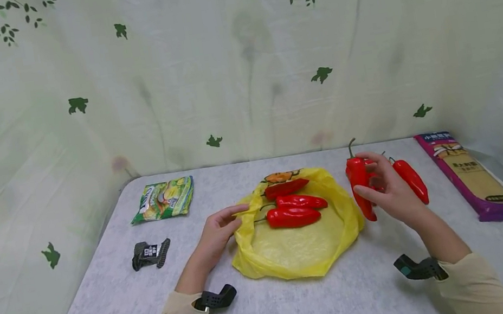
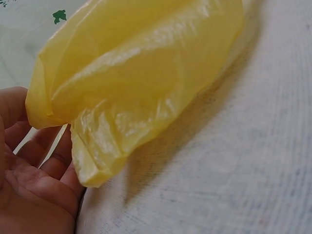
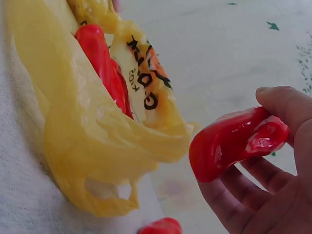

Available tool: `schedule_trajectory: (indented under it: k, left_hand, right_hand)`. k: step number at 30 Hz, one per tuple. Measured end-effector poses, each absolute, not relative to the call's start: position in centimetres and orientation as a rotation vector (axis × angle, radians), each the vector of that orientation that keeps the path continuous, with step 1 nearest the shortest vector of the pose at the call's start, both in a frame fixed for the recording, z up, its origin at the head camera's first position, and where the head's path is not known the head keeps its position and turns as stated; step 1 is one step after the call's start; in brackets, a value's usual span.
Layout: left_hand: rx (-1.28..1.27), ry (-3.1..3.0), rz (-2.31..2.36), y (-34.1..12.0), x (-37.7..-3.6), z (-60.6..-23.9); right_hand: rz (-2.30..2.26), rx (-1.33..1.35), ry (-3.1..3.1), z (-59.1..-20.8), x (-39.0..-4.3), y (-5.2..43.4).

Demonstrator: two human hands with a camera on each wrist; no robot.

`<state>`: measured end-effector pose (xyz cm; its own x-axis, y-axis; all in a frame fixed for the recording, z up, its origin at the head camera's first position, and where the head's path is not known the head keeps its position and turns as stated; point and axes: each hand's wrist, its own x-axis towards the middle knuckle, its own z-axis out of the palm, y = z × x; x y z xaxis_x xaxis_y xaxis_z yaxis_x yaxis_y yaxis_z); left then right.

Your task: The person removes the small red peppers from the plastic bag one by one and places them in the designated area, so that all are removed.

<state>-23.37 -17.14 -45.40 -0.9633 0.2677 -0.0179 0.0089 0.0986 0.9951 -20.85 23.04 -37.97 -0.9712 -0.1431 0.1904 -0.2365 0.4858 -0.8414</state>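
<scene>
A yellow plastic bag (image 1: 295, 249) lies open in the middle of the table with three red peppers (image 1: 293, 216) in it. My left hand (image 1: 223, 227) pinches the bag's left rim; the left wrist view shows the yellow bag (image 2: 141, 83) edge passing between thumb and fingers (image 2: 36, 165). To the right of the bag, my right hand (image 1: 388, 193) holds a red pepper (image 1: 359, 184) off the table, stem up. In the right wrist view that red pepper (image 3: 234, 144) sits between thumb and fingers, beside the bag (image 3: 87, 146). Another red pepper (image 1: 412, 181) lies just behind this hand.
A purple noodle packet (image 1: 471, 174) lies along the table's right edge. A green snack packet (image 1: 163, 199) sits at the back left, and a small black clip-like object (image 1: 150, 253) is in front of it. A leaf-printed curtain (image 1: 238, 71) encloses the table.
</scene>
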Motion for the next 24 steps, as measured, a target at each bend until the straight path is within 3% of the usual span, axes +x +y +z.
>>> schedule_trajectory:
  k: [24]
  left_hand:
    - [0.255,2.21,1.925,-17.0,-23.4,-45.4]
  right_hand:
    - [1.438,0.103,-2.763,-39.5,-22.2,26.9]
